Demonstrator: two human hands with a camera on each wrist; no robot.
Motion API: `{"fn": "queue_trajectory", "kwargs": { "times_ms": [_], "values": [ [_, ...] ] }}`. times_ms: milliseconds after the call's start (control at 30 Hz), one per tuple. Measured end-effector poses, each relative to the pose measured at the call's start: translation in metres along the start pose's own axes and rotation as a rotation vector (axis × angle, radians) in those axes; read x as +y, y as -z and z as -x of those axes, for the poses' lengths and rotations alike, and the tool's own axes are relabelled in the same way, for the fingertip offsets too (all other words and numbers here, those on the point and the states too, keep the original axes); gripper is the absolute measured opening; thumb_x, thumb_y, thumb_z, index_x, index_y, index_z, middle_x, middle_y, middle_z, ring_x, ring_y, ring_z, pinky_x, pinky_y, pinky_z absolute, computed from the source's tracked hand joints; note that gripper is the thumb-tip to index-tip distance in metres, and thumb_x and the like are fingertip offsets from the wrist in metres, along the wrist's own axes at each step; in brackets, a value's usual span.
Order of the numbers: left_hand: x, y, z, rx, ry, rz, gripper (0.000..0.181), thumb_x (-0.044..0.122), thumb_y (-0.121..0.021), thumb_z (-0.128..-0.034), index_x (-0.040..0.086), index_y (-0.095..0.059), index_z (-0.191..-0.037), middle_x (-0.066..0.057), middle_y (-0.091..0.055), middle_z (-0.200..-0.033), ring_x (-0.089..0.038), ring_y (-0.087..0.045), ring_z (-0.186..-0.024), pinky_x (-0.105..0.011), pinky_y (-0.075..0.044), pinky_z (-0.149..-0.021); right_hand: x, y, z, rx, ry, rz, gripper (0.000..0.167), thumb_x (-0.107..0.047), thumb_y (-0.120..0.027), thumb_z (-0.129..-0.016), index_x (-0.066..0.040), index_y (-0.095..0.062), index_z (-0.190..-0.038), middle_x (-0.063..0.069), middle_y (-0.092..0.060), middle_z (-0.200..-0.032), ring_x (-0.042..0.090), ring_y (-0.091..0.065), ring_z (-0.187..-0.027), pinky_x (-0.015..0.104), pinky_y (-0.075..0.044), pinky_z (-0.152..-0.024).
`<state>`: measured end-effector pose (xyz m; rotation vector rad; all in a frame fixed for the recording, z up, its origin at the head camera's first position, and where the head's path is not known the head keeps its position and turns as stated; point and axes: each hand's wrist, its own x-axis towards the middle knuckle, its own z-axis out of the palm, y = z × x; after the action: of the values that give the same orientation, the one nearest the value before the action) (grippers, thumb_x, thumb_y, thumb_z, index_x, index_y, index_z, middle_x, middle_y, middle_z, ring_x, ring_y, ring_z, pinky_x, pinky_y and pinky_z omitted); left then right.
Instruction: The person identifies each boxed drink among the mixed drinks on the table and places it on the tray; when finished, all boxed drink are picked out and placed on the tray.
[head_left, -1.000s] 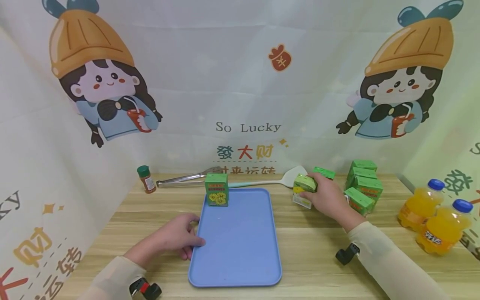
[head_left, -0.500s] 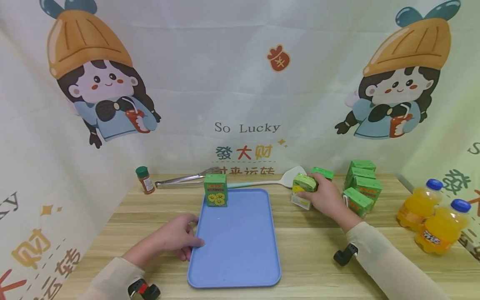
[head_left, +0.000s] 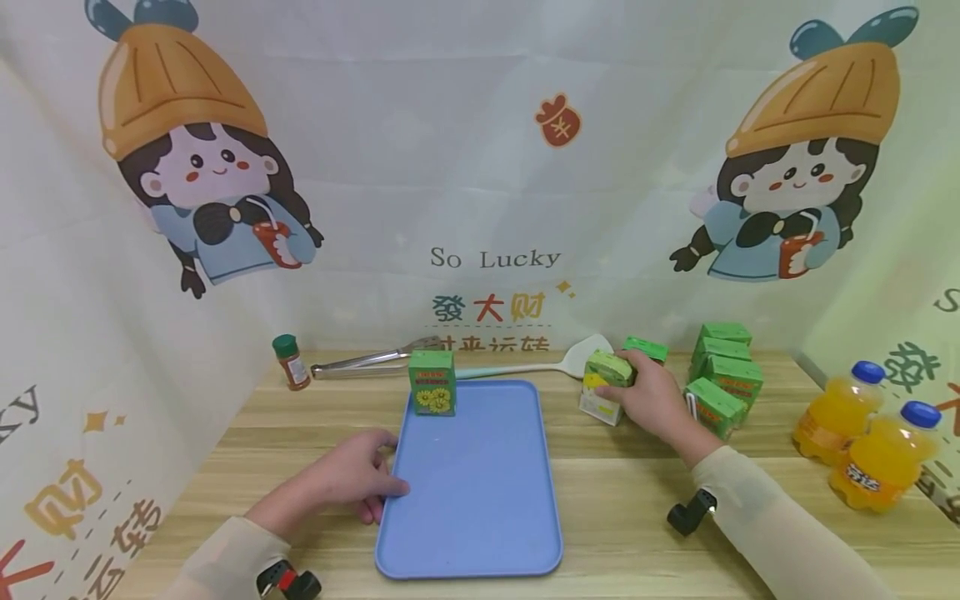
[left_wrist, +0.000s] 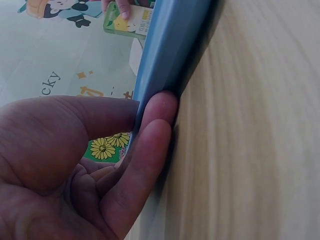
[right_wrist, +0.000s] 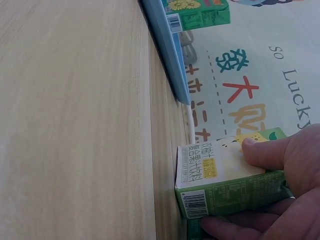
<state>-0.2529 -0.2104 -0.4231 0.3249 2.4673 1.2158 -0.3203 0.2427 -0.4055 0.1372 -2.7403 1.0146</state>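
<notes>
My left hand [head_left: 360,473] pinches the left rim of a blue tray [head_left: 480,492], thumb over the rim and fingers at its outer side, as the left wrist view shows. A green drink carton [head_left: 432,383] with yellow flowers stands upright at the tray's far left corner. Right of the tray, my right hand [head_left: 648,392] grips a green, yellow and white juice carton [right_wrist: 220,162] between thumb and fingers. This carton leans slightly; whether its base touches the table cannot be told. Just behind that hand stands another green carton [head_left: 647,348], partly hidden.
Several green cartons [head_left: 727,367] cluster at the back right. Two orange drink bottles [head_left: 877,458] stand at the far right. A white spatula [head_left: 588,356], metal tongs [head_left: 367,360] and a green-capped spice jar [head_left: 292,362] line the table's back edge, before a printed cloth.
The juice carton in my right hand has shifted very slightly toward me. My left hand and the tray stay where they were.
</notes>
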Motion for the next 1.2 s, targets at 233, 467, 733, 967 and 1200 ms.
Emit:
{"fn": "queue_trajectory", "kwargs": {
  "times_ms": [233, 467, 733, 967, 1200],
  "values": [
    [-0.001, 0.0, 0.002, 0.001, 0.007, 0.014, 0.087, 0.009, -0.086, -0.0959, -0.021, -0.034, -0.159, -0.016, -0.073, -0.077, -0.021, -0.07, -0.053, -0.037, -0.064, -0.05, -0.004, -0.001, -0.001, -0.02, 0.005, -0.021, 0.067, -0.024, -0.087, -0.099, 0.003, -0.058, -0.152, 0.03, -0.069, -0.137, 0.046, -0.068, -0.12, 0.062, -0.057, -0.101],
    [-0.002, 0.002, 0.002, -0.032, -0.016, 0.045, 0.089, 0.009, -0.086, -0.0958, -0.022, -0.032, -0.159, -0.016, -0.073, -0.078, -0.022, -0.071, -0.055, -0.037, -0.064, -0.051, -0.009, 0.001, 0.002, -0.037, 0.018, -0.07, 0.071, -0.029, -0.088, -0.099, 0.002, -0.057, -0.155, 0.026, -0.071, -0.136, 0.041, -0.07, -0.116, 0.059, -0.058, -0.098],
    [-0.005, 0.005, 0.001, -0.063, -0.015, 0.053, 0.092, 0.01, -0.086, -0.0967, -0.021, -0.029, -0.162, -0.015, -0.075, -0.08, -0.023, -0.073, -0.057, -0.038, -0.065, -0.053, -0.021, 0.003, 0.008, -0.073, 0.024, -0.156, 0.069, -0.028, -0.089, -0.097, -0.001, -0.059, -0.154, 0.018, -0.076, -0.121, 0.028, -0.072, -0.098, 0.039, -0.059, -0.08],
    [-0.005, 0.007, 0.001, -0.086, -0.027, 0.058, 0.094, 0.01, -0.086, -0.0966, -0.021, -0.027, -0.163, -0.015, -0.075, -0.079, -0.024, -0.073, -0.058, -0.038, -0.065, -0.054, -0.037, 0.001, 0.014, -0.098, 0.035, -0.237, 0.065, -0.024, -0.09, -0.096, -0.003, -0.063, -0.15, 0.016, -0.076, -0.117, 0.024, -0.072, -0.093, 0.034, -0.058, -0.076],
    [-0.006, 0.008, 0.001, -0.09, -0.033, 0.055, 0.094, 0.011, -0.086, -0.097, -0.021, -0.027, -0.163, -0.015, -0.074, -0.08, -0.025, -0.074, -0.059, -0.038, -0.065, -0.054, -0.057, -0.002, 0.019, -0.148, 0.084, -0.303, 0.065, -0.024, -0.091, -0.096, -0.004, -0.063, -0.151, 0.014, -0.074, -0.115, 0.024, -0.071, -0.093, 0.036, -0.059, -0.076]
  ]
}}
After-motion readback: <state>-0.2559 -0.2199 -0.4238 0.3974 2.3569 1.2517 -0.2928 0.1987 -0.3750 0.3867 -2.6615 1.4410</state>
